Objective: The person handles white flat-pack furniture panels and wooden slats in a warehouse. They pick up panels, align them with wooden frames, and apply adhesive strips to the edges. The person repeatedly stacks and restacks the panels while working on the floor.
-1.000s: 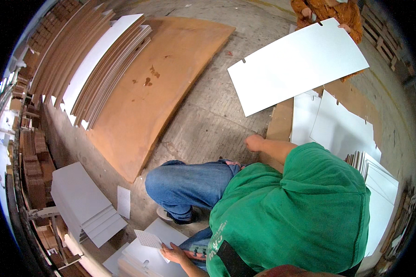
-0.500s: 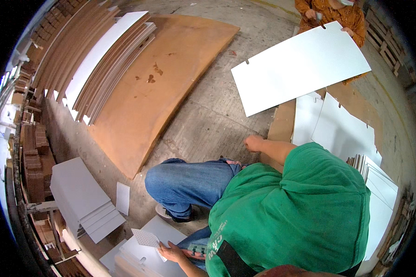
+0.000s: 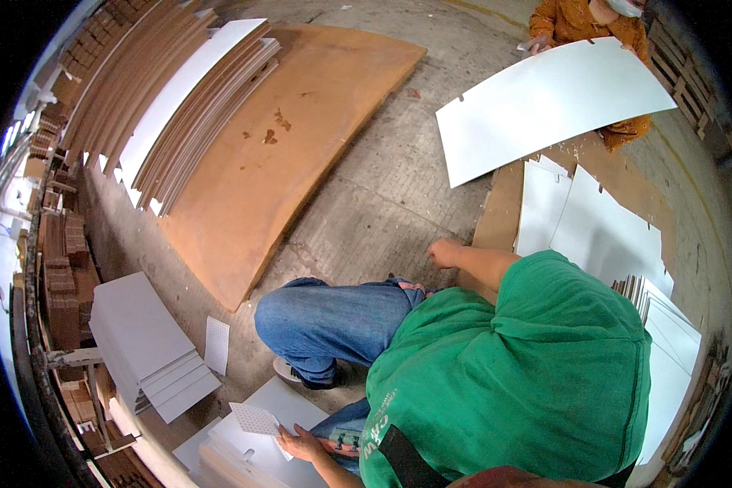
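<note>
My left hand (image 3: 301, 444) is at the lower left, its fingers closed on the edge of a thin white sheet (image 3: 254, 419) covered with rows of small dots. Beneath that sheet lies a stack of white panels (image 3: 289, 404); a slot is cut in the top one. My right hand (image 3: 444, 253) hangs over the concrete floor beyond my bent knee, its fingers curled with nothing visible in them. A second dotted sheet (image 3: 216, 345) lies on the floor beside a slanted pile of grey-white boards (image 3: 142, 321).
At the upper right a co-worker in an orange-brown top (image 3: 568, 23) handles a large notched white panel (image 3: 557, 106). More white panels (image 3: 606, 224) lie on cardboard below it. A big brown board (image 3: 301, 138) carries a row of stacked panels (image 3: 195, 102) at the upper left.
The co-worker's large panel has shifted right and away from me, and its slant has changed. The co-worker's hand has moved to the left. My two hands have hardly moved.
</note>
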The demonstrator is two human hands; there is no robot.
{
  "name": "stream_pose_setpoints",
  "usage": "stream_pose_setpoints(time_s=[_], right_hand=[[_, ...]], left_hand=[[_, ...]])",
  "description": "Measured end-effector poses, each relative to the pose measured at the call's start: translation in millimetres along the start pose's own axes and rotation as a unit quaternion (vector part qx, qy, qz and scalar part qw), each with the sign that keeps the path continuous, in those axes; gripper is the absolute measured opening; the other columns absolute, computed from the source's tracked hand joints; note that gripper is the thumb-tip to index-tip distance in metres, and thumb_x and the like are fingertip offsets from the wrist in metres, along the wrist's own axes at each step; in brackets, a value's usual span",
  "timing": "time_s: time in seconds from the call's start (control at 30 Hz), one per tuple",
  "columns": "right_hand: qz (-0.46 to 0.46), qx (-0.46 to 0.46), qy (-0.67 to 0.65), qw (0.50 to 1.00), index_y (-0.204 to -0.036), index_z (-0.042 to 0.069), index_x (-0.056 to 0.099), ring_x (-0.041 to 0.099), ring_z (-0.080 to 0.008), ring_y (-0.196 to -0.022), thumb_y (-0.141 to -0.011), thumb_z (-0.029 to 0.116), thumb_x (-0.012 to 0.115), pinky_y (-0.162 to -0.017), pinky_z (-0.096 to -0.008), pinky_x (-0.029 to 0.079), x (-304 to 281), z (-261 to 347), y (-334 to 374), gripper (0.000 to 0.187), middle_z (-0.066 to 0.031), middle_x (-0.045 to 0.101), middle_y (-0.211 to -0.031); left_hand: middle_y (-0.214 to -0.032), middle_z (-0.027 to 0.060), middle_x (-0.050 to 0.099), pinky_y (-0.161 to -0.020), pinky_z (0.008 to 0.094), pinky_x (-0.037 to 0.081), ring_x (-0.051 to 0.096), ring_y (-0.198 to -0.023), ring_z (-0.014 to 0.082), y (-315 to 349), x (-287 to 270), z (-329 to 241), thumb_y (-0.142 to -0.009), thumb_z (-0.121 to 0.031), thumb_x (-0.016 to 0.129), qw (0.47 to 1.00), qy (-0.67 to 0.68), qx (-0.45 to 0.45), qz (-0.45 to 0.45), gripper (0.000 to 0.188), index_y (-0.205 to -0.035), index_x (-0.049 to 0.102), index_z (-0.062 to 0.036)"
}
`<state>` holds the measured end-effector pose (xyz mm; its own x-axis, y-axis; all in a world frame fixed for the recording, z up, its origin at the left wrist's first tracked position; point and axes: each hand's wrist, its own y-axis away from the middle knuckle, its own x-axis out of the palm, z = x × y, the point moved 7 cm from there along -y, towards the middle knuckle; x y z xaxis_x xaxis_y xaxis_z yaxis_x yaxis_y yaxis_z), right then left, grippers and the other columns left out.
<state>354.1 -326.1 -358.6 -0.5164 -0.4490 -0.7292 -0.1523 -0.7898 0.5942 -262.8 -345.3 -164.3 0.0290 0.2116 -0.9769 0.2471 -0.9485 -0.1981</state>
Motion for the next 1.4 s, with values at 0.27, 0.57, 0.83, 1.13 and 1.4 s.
stream_pose_setpoints(time_s=[0.27, 0.57, 0.83, 1.13, 1.4], right_hand=[[0.081, -0.018, -0.534, 0.841, -0.136, 0.021, 0.032, 0.04, -0.0312, -0.119, -0.07, 0.049, 0.069, -0.093, -0.0412, 0.041, -44.9, -88.7, 48.8, 0.08, -0.0115, 0.034, -0.133], [-0.334, 0.231, -0.559, 0.723, -0.096, 0.007, 0.062, 0.053, -0.0133, -0.057, -0.078, 0.015, 0.06, -0.047, -0.0279, 0.042, -69.0, -201.4, 94.4, 0.02, -0.0028, 0.057, -0.069], [-0.002, -0.062, -0.623, 0.78, -0.123, 0.008, 0.044, 0.059, -0.0239, -0.083, -0.08, 0.007, 0.06, -0.07, -0.0381, 0.05, -61.7, 81.5, -30.0, 0.046, -0.0128, 0.058, -0.101], [0.052, -0.138, -0.833, 0.534, -0.141, 0.02, 0.001, 0.031, -0.0377, -0.123, -0.081, 0.024, 0.063, -0.098, -0.0535, 0.032, -183.6, 29.0, 76.8, 0.086, -0.02, 0.018, -0.14], [-0.1, -0.213, -0.864, 0.446, -0.131, -0.005, 0.021, 0.024, -0.0327, -0.128, -0.084, 0.035, 0.057, -0.106, -0.0436, 0.022, -264.5, 38.0, 64.0, 0.072, -0.0222, 0.025, -0.135]], left_hand=[[-0.112, 0.0223, 0.055, -0.093, 0.0452, 0.036, 0.047, -0.107, 0.0409, 1.4, 2.5, -5.0, -0.072, -0.013, 0.064, 1.0, 0.017, -0.004, -0.011, 0.041, -0.11, 0.056, -0.0002], [-0.107, 0.025, 0.053, -0.087, 0.0442, 0.04, 0.049, -0.101, 0.0408, -4.5, 8.2, 3.5, -0.072, -0.013, 0.065, 0.998, 0.044, -0.003, -0.042, 0.042, -0.11, 0.055, -0.0002], [-0.109, 0.0256, 0.051, -0.088, 0.0446, 0.04, 0.047, -0.103, 0.0412, 0.3, -22.8, -5.4, -0.075, -0.017, 0.063, 0.993, 0.064, -0.071, -0.074, 0.041, -0.112, 0.054, -0.0006], [-0.099, 0.0238, 0.054, -0.077, 0.0432, 0.044, 0.053, -0.089, 0.04, 15.5, -20.3, 10.4, -0.073, -0.013, 0.065, 0.982, 0.111, -0.08, -0.13, 0.037, -0.107, 0.057, 0.0002], [-0.097, 0.0243, 0.055, -0.074, 0.0438, 0.045, 0.054, -0.085, 0.04, -10.3, -6.6, -1.9, -0.073, -0.015, 0.066, 0.976, 0.157, -0.103, -0.109, 0.038, -0.107, 0.058, -0.0012]])
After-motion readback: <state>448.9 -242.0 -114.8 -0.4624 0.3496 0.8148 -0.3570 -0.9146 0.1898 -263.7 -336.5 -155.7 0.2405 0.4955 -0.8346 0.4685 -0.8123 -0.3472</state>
